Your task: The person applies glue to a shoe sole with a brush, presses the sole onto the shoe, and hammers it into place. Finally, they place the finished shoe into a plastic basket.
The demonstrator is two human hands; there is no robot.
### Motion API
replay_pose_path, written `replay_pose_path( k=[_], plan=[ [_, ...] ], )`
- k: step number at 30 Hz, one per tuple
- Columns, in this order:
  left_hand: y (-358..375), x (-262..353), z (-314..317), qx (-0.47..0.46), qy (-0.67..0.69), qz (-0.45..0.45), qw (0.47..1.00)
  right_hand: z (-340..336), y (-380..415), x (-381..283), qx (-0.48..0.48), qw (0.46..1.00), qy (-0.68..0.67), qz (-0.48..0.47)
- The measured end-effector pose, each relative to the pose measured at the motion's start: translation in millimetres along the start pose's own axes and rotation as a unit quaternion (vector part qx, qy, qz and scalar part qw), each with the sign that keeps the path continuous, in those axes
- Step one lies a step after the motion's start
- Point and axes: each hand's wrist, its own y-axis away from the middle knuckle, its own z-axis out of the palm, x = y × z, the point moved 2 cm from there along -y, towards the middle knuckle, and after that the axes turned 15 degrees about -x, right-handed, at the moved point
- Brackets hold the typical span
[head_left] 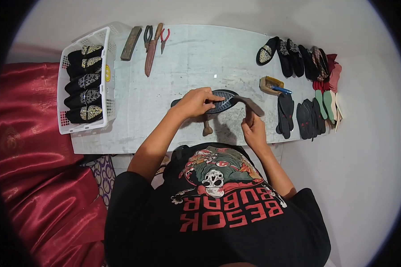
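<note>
A black shoe sole (227, 106) with a ridged tread lies tread up near the middle of the table. My left hand (197, 102) holds it down, with fingers across the tread and the heel end showing past the wrist side. My right hand (255, 131) is closed at the lower edge of a dark grey, flat, curved piece (253, 106). That piece's far end overlaps the sole's right tip; I cannot tell whether they are joined. A brown wooden handle (207, 129) sticks out from beneath the sole toward me.
A white basket (108, 100) of black embellished shoes stands at left. Along the back lie a sharpening block (131, 43), a sheathed-looking knife (151, 58) and pliers (165, 40). At right are finished shoes (266, 52), a glue container (267, 85) with a blue-handled brush, and stacked soles (286, 116).
</note>
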Motion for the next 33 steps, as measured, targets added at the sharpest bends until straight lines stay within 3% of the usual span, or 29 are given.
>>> replay_pose_path(
  k=[7, 10, 12, 17, 20, 22, 24, 26, 33],
  plan=[
    [-3.5, -6.9, -1.6, -0.022, 0.024, 0.016, 0.999, 8.4, 0.0, 17.3, -0.048, 0.995, 0.081, 0.024],
    [-4.1, -8.1, -1.4, -0.017, 0.032, 0.023, 0.999, 11.0, 6.5, 13.1, -0.046, 0.993, 0.096, -0.045],
    [-4.1, -10.0, -0.4, -0.02, 0.025, 0.023, 0.999, 18.5, 5.8, 11.3, -0.074, 0.99, 0.122, 0.014],
    [-6.1, -13.7, -2.3, -0.023, 0.038, 0.012, 0.999, 7.4, 5.0, -6.9, -0.083, 0.986, 0.134, 0.045],
    [-6.3, -16.5, 0.4, -0.02, 0.028, 0.021, 0.999, 7.2, 11.2, -2.8, -0.099, 0.988, 0.116, 0.013],
    [-5.8, -16.4, 0.8, -0.018, 0.041, 0.04, 0.998, 6.7, 18.2, -18.7, -0.015, 0.995, 0.014, -0.097],
    [-4.7, -14.7, -1.4, -0.024, 0.041, 0.037, 0.998, 6.9, 15.0, -22.2, -0.02, 0.993, 0.021, -0.113],
    [-6.4, -14.1, -2.8, -0.031, 0.04, 0.038, 0.998, 16.3, 4.0, -1.7, -0.102, 0.984, 0.141, 0.032],
    [-6.7, -14.8, -2.7, -0.03, 0.054, 0.058, 0.996, 7.4, 3.9, -16.6, -0.14, 0.98, 0.125, 0.064]
  ],
)
